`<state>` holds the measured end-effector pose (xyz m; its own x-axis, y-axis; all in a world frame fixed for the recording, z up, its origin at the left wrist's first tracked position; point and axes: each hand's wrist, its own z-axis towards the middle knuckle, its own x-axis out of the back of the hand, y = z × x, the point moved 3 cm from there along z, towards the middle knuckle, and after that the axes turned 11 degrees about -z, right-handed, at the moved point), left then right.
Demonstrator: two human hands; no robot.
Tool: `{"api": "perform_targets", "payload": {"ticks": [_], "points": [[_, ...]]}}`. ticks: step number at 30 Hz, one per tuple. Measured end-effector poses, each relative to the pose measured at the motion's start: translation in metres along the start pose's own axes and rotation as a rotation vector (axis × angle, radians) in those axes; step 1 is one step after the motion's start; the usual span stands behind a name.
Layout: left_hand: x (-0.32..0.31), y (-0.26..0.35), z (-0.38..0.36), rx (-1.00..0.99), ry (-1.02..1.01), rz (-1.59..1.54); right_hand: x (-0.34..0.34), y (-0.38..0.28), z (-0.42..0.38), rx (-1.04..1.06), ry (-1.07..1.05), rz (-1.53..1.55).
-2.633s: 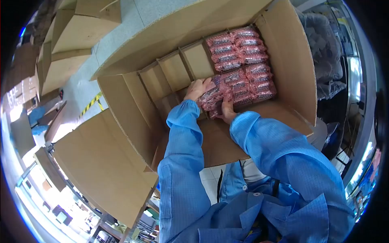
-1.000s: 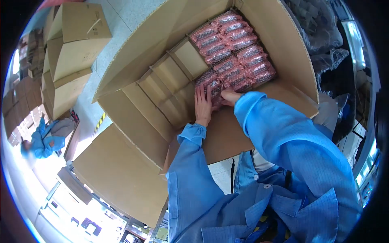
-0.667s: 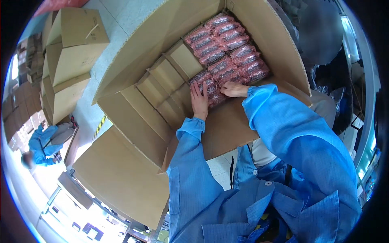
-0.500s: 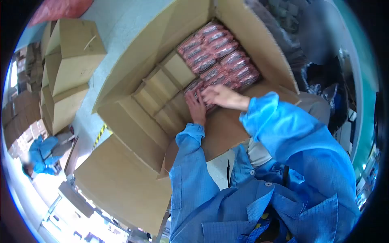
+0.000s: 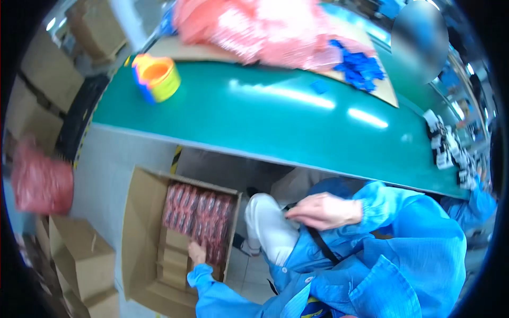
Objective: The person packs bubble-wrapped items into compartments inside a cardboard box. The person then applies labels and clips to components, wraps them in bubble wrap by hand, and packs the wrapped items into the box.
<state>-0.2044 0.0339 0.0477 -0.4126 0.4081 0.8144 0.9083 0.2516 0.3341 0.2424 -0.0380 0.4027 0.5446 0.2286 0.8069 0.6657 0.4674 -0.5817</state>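
Note:
My left hand [image 5: 198, 253] reaches down into a large cardboard box [image 5: 139, 228]. It rests beside rows of pink wrapped packs [image 5: 199, 209] with dark contents, near the cardboard dividers [image 5: 175, 257]; its fingers look loosely extended, with nothing visible in them. Outside the box, my right hand [image 5: 326, 210] hovers above my lap and the white-covered knee [image 5: 273, 228]. Its fingers point left, stretched out and close together, and no object shows in them. What the packs contain is not clear through the wrapping.
A green table [image 5: 238, 116] crosses behind the box. On it are pink bubble wrap [image 5: 254, 32], blue pieces [image 5: 360, 66], a yellow tape roll [image 5: 164, 79] and white parts [image 5: 445, 143]. Cardboard boxes [image 5: 79, 249] and a pink bag [image 5: 42, 183] stand at left.
The view has swung up toward the green table, so the box appears lower and smaller. My right hand has left the packs and come out over my lap; my left hand remains in the box.

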Motion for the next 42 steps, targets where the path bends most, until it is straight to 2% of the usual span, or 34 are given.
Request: {"api": "perform_targets", "payload": {"ticks": [1, 2, 4, 6, 7, 8, 10, 13, 14, 15, 16, 18, 19, 22, 24, 26, 28, 31, 34, 35, 38, 39, 42], "points": [[0.024, 0.03, -0.001, -0.137, 0.148, -0.207, 0.037, 0.004, -0.027, 0.005, 0.066, -0.071], [0.055, 0.064, -0.011, -0.28, 0.281, -0.419, 0.068, 0.012, -0.06, -0.031, 0.115, -0.283], [0.088, 0.121, -0.022, -0.599, 0.567, -0.535, 0.137, 0.019, -0.122, -0.179, 0.244, -0.588], [0.11, 0.176, -0.035, -0.532, 0.453, -0.972, 0.197, 0.035, -0.199, -0.458, 0.359, -0.823], [0.126, 0.215, -0.055, -0.612, 0.527, -0.934, 0.221, 0.048, -0.242, -0.497, 0.465, -1.032], [0.135, 0.242, -0.061, -0.646, 0.526, -0.984, 0.246, 0.063, -0.283, -0.657, 0.498, -1.095], [0.158, 0.307, -0.096, -0.65, 0.513, -1.079, 0.283, 0.096, -0.351, -0.974, 0.403, -1.16], [0.181, 0.381, -0.126, -0.872, 0.498, -0.975, 0.308, 0.14, -0.401, -1.155, 0.215, -0.921], [0.184, 0.401, -0.135, -0.963, 0.464, -0.936, 0.309, 0.15, -0.407, -1.156, 0.232, -0.905], [0.188, 0.424, -0.149, -1.051, 0.433, -0.9, 0.309, 0.163, -0.41, -1.222, 0.119, -0.931], [0.188, 0.443, -0.165, -1.048, 0.416, -0.87, 0.31, 0.176, -0.412, -1.281, 0.003, -0.961], [0.187, 0.469, -0.183, -1.205, 0.423, -0.676, 0.315, 0.195, -0.416, -1.353, -0.082, -1.003], [0.183, 0.478, -0.19, -1.241, 0.378, -0.675, 0.315, 0.198, -0.416, -1.387, -0.128, -1.033], [0.171, 0.492, -0.197, -1.306, 0.274, -0.628, 0.317, 0.202, -0.423, -1.24, -0.081, -1.073], [0.171, 0.501, -0.201, -1.339, 0.262, -0.623, 0.32, 0.186, -0.417, -1.116, 0.052, -1.126], [0.169, 0.512, -0.211, -1.359, 0.244, -0.625, 0.32, 0.162, -0.399, -1.044, 0.16, -1.246], [0.17, 0.533, -0.229, -1.416, 0.221, -0.684, 0.319, 0.114, -0.362, -0.848, 0.281, -1.321], [0.152, 0.573, -0.26, -1.421, -0.004, -0.703, 0.289, 0.067, -0.308, -0.527, 0.539, -1.061], [0.126, 0.606, -0.276, -1.438, -0.217, -0.758, 0.219, 0.08, -0.252, -0.367, 0.652, -0.505], [0.119, 0.612, -0.276, -1.408, -0.298, -0.799, 0.193, 0.084, -0.233, -0.368, 0.685, -0.386], [0.101, 0.622, -0.249, -1.42, -0.358, -0.719, 0.148, 0.098, -0.182, -0.435, 0.55, -0.193], [0.098, 0.619, -0.237, -1.392, -0.279, -0.652, 0.142, 0.102, -0.169, -0.423, 0.519, -0.222], [0.101, 0.607, -0.215, -1.292, -0.242, -0.656, 0.132, 0.111, -0.141, -0.424, 0.534, -0.444]]}}
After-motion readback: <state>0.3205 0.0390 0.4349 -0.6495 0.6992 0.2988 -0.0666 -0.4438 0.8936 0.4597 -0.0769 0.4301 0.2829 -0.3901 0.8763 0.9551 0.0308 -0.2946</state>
